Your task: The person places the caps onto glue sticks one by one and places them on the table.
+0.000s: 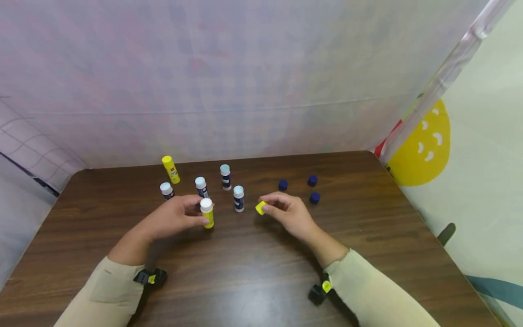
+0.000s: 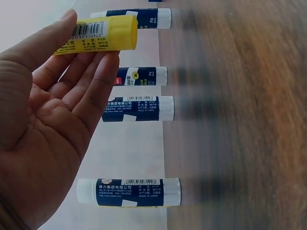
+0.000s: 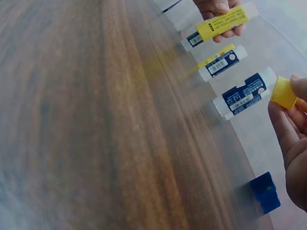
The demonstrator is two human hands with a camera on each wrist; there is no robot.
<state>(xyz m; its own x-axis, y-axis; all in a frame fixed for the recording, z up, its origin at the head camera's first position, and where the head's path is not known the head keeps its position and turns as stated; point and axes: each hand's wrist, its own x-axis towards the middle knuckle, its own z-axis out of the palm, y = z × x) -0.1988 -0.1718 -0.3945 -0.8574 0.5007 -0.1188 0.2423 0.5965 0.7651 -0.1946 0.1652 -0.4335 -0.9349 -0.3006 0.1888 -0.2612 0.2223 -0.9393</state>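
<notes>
My left hand [image 1: 177,217] holds an uncapped yellow glue stick [image 1: 209,218] upright between thumb and fingers, its white top showing. In the left wrist view the thumb lies along the barcode side of its yellow barrel [image 2: 108,34]. To the right, my right hand [image 1: 292,215] pinches a small yellow cap [image 1: 261,208] between thumb and fingertips, apart from the stick. The right wrist view shows that cap [image 3: 284,93] close in front of the fingers. Uncapped navy glue sticks stand near the left hand, the nearest one [image 1: 239,201] between the two hands.
More uncapped navy glue sticks [image 1: 226,180] stand toward the back, one partly hidden by the left hand. Behind them at the left is a yellow glue stick [image 1: 170,170] with its cap on. Three navy caps [image 1: 314,198] lie beyond the right hand on the brown wooden table [image 1: 253,272].
</notes>
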